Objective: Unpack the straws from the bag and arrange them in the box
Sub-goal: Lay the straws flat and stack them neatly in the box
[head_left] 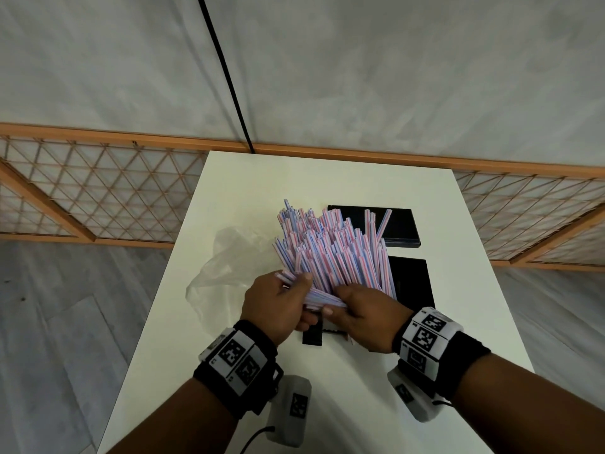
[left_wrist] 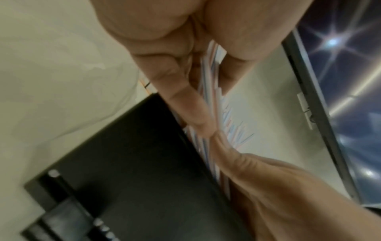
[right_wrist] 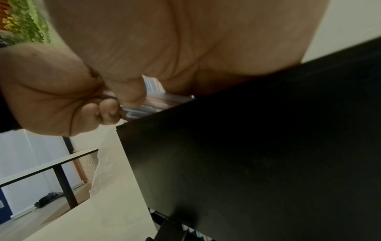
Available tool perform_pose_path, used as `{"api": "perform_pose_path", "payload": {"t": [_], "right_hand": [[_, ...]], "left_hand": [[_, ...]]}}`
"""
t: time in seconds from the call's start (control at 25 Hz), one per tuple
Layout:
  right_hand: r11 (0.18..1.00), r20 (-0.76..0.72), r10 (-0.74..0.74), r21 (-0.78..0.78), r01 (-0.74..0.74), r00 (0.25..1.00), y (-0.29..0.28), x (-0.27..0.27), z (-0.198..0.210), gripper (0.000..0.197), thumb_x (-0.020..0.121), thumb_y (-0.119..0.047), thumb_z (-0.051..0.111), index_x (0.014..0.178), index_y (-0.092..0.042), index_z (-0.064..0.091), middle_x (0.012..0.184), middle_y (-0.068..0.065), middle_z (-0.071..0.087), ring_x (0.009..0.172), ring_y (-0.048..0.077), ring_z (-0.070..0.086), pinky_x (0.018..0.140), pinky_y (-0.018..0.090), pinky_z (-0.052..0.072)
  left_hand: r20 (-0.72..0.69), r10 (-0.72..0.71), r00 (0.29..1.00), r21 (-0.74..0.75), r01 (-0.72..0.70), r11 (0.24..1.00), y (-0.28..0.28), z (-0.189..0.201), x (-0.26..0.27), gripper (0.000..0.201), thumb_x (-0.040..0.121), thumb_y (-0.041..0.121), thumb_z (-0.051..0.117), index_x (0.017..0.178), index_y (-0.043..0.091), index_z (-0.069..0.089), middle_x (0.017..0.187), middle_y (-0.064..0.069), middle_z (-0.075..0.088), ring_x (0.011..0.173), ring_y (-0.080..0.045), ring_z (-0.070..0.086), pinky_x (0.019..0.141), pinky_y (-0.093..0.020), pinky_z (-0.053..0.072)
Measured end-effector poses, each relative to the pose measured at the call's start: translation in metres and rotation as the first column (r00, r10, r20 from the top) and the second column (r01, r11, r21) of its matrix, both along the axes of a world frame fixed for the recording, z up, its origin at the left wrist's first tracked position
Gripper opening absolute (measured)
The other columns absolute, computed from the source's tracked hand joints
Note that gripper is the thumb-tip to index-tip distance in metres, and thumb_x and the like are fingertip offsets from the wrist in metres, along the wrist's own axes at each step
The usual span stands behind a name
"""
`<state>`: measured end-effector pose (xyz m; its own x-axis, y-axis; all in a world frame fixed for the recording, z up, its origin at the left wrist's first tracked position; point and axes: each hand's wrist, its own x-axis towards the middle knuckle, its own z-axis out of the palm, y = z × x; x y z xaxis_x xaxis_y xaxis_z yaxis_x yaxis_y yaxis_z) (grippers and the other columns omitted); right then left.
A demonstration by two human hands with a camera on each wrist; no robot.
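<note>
Both hands are clamping the near end of one big fanned bundle of straws above the table's middle: left hand beside right hand. Light, slick and crushable, too many to count, they are needing a firm two-handed hold. One black box is lying beneath, one empty bag toward the left edge.

Arms were bare. Each wrist wore a black band carrying white blocks printed with black square markers. A grey camera pod hung under each wrist, black cable trailing.
</note>
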<state>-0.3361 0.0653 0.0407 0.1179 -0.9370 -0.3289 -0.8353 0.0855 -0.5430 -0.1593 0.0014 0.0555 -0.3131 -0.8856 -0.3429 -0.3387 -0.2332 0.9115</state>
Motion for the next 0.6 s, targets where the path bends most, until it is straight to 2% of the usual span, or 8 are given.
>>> {"api": "perform_pose_path", "payload": {"t": [0.12,0.2,0.28,0.36,0.4,0.48,0.6], "right_hand": [[0.995,-0.07,0.013,0.096,-0.006,0.997,0.006,0.001,-0.006,0.047,0.092,-0.065,0.039,0.107,-0.025,0.057,0.096,0.0,0.065,0.09,0.019,0.062,0.08,0.034,0.05],[0.994,-0.085,0.011,0.11,-0.002,0.996,0.004,0.001,-0.008,0.051,0.089,-0.069,0.038,0.113,-0.029,0.057,0.106,0.001,0.065,0.098,0.02,0.061,0.087,0.037,0.052],[0.994,-0.067,-0.001,0.106,0.008,0.998,0.001,0.001,-0.008,0.047,0.09,-0.067,0.04,0.112,-0.029,0.057,0.106,0.002,0.062,0.099,0.022,0.06,0.087,0.036,0.05],[0.992,-0.07,-0.008,0.127,0.017,0.998,0.001,0.001,-0.007,0.044,0.092,-0.065,0.041,0.111,-0.027,0.054,0.102,0.002,0.063,0.095,0.023,0.061,0.085,0.035,0.05],[0.989,-0.078,-0.011,0.147,0.022,0.997,0.001,0.001,-0.006,0.043,0.092,-0.065,0.04,0.111,-0.028,0.051,0.101,0.001,0.064,0.094,0.024,0.062,0.084,0.036,0.051],[0.986,-0.096,0.001,0.168,0.015,0.995,0.002,0.002,-0.004,0.043,0.092,-0.067,0.037,0.114,-0.032,0.048,0.103,-0.001,0.066,0.095,0.024,0.062,0.086,0.038,0.051],[0.985,-0.069,0.018,0.173,-0.006,0.997,-0.001,0.002,-0.002,0.048,0.088,-0.072,0.03,0.108,-0.035,0.053,0.102,-0.003,0.063,0.096,0.021,0.061,0.089,0.042,0.05]], "left_hand": [[0.198,-0.128,0.972,-0.238,0.175,0.955,0.002,-0.01,0.005,0.028,0.092,0.047,0.06,0.084,0.022,0.069,0.071,0.001,0.074,0.06,-0.021,0.071,0.064,-0.043,0.061],[0.251,-0.138,0.958,-0.307,0.214,0.927,0.004,-0.011,0.007,0.027,0.09,0.051,0.061,0.089,0.025,0.068,0.077,0.006,0.073,0.063,-0.017,0.07,0.066,-0.038,0.06],[0.202,-0.095,0.975,-0.261,0.146,0.954,0.004,-0.006,0.008,0.027,0.09,0.049,0.064,0.084,0.022,0.065,0.07,0.003,0.072,0.056,-0.018,0.069,0.058,-0.037,0.059],[0.106,0.002,0.994,-0.157,0.015,0.988,0.003,0.0,0.007,0.032,0.09,0.045,0.067,0.081,0.015,0.061,0.062,-0.003,0.07,0.046,-0.023,0.068,0.047,-0.034,0.055],[0.066,0.043,0.997,-0.107,-0.035,0.994,0.002,0.002,0.007,0.034,0.09,0.043,0.067,0.081,0.011,0.06,0.06,-0.006,0.069,0.045,-0.024,0.067,0.044,-0.034,0.055],[0.023,0.057,0.998,-0.053,-0.056,0.997,0.0,0.005,0.007,0.037,0.092,0.042,0.065,0.079,0.007,0.061,0.06,-0.007,0.069,0.046,-0.025,0.068,0.047,-0.041,0.059],[0.081,-0.031,0.996,-0.106,0.04,0.994,-0.002,0.005,0.005,0.042,0.094,0.048,0.059,0.074,0.011,0.064,0.06,-0.005,0.071,0.051,-0.022,0.071,0.055,-0.044,0.062]]}}
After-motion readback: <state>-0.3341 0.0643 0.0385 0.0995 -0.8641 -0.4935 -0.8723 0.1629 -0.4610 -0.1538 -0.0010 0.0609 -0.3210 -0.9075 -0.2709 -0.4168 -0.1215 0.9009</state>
